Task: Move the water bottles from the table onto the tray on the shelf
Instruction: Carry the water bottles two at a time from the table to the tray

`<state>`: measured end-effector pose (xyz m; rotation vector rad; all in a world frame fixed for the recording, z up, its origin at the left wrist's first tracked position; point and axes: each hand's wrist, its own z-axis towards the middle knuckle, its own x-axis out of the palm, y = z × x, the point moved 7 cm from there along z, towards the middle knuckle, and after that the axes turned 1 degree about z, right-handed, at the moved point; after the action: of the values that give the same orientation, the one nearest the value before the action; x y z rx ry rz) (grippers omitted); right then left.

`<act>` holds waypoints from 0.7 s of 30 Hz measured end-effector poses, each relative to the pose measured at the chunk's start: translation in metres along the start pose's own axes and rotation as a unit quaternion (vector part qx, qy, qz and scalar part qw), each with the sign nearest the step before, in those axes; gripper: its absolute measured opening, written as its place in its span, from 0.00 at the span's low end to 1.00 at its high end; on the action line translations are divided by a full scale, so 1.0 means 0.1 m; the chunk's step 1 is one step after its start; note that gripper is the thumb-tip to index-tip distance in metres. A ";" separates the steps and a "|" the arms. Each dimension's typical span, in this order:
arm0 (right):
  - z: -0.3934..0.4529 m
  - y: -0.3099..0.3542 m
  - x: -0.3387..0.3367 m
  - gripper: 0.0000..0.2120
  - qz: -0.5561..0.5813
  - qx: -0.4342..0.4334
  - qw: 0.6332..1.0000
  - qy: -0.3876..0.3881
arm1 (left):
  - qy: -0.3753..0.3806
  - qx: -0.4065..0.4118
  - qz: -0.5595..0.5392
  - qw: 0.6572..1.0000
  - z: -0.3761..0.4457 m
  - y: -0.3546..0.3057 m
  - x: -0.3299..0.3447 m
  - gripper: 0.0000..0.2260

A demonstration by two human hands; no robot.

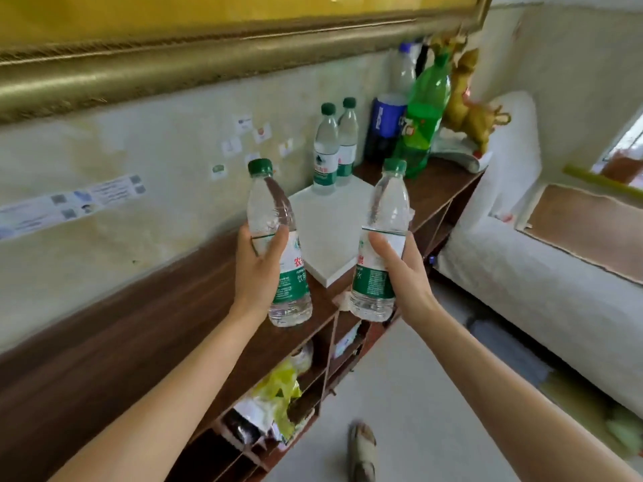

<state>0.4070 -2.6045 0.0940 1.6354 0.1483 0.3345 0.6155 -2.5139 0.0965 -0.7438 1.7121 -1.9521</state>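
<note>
Left hand (261, 269): grips a green-capped water bottle (278, 245)
Right hand (400, 273): grips a second water bottle (381, 245)
White tray (334, 231): carries two bottles (332, 151)

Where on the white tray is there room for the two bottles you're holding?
The white tray is bare across its near part; two bottles stand at its far corner. Beyond it, big soda bottles crowd the shelf.

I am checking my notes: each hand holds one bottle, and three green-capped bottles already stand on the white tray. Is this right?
Not quite. The head view shows two green-capped bottles on the white tray, not three. The left hand and right hand do each hold one bottle.
</note>
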 end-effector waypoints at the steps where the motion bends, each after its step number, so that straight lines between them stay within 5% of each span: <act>1: 0.28 0.03 0.01 0.19 -0.003 0.002 1.000 0.017 | -0.018 0.009 0.003 1.000 0.16 0.01 0.08 0.15; 8: 1.84 0.15 0.33 0.20 -0.069 -0.011 0.989 0.134 | -0.131 0.031 0.065 0.989 0.97 0.07 0.37 0.19; 16: 2.58 -0.01 0.81 0.31 -0.141 -0.047 0.965 0.214 | -0.143 0.042 0.121 0.981 1.66 0.29 0.46 0.25; 21: 2.77 -0.18 0.95 0.29 -0.143 -0.030 0.965 0.216 | -0.126 0.048 0.138 0.981 1.94 0.43 0.50 0.28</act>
<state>0.5830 -2.8381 0.0710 1.4376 0.6910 0.4638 0.7021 -2.6984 0.0767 -0.6492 1.4730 -1.6615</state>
